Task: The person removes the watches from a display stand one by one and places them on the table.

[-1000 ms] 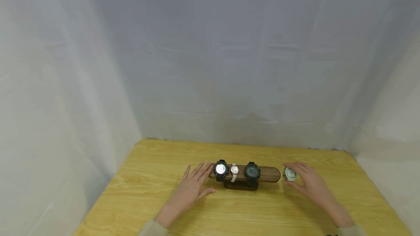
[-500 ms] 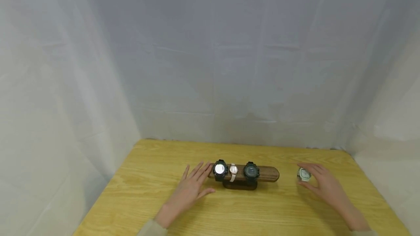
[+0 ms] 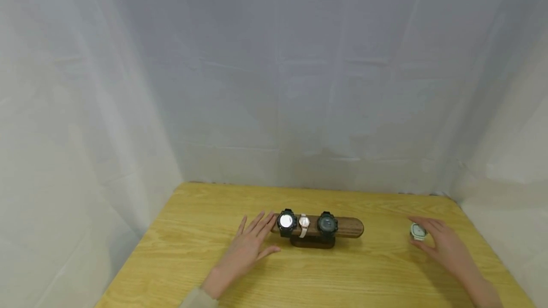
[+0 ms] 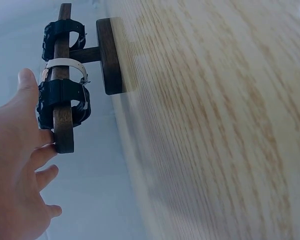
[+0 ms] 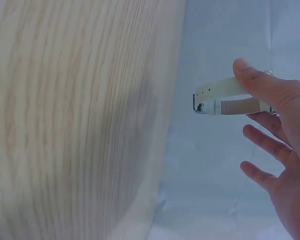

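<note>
Watch (image 3: 418, 232) (pale, looped strap (image 5: 221, 88)) | right grip (image 3: 449, 251) pinching it | left grip (image 3: 241, 253) spread, at rounded wooden bar (image 3: 350, 227)

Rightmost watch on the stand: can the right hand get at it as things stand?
Probably not yet: the right hand holds the pale watch. The way to the rightmost watch otherwise looks free, past the bare end of the stand.

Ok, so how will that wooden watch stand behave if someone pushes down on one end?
The stand might tip, since its bar overhangs the shorter base at both ends. It looks like solid wood, so probably stiff. The three watches would likely stay on, as their straps loop around it.
</note>
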A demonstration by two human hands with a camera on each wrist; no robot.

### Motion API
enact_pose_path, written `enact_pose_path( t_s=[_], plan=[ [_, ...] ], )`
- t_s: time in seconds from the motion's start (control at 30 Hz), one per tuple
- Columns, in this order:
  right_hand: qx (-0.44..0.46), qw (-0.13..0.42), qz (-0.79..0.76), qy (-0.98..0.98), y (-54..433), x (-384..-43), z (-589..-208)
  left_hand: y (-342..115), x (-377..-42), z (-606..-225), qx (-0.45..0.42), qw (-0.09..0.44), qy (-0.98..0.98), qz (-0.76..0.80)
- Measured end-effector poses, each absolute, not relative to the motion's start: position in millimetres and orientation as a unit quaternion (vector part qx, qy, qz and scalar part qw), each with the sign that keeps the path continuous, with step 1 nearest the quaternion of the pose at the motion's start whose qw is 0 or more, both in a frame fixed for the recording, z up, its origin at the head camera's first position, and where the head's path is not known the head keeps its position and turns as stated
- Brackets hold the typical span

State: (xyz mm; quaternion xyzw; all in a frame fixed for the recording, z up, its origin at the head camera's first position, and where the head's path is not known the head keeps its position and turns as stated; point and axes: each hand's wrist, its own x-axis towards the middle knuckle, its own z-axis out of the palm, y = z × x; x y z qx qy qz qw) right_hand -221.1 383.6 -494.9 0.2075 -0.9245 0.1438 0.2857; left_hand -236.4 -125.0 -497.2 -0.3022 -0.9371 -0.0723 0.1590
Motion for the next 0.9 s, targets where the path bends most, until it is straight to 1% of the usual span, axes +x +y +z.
enact_pose_path(
  t_s=[0.3, 0.43, 0.7, 0.9],
  plan=[
    [0.208, 0.284, 0.132, -0.926, 393.5, -219.1, -500.3, -125.6, -235.6, -496.1, -0.299, 0.153, -0.939, -0.069],
    [0.211, 0.276, 0.121, -0.930, 395.4, -218.9, -502.9, -125.6, -234.7, -495.5, -0.299, 0.151, -0.939, -0.078],
    [0.219, 0.246, 0.122, -0.936, 393.6, -217.8, -509.5, -125.7, -233.1, -494.5, -0.297, 0.144, -0.941, -0.081],
    [0.194, 0.193, 0.153, -0.949, 387.5, -216.9, -509.4, -125.6, -233.9, -496.0, -0.296, 0.144, -0.941, -0.081]
  ],
)
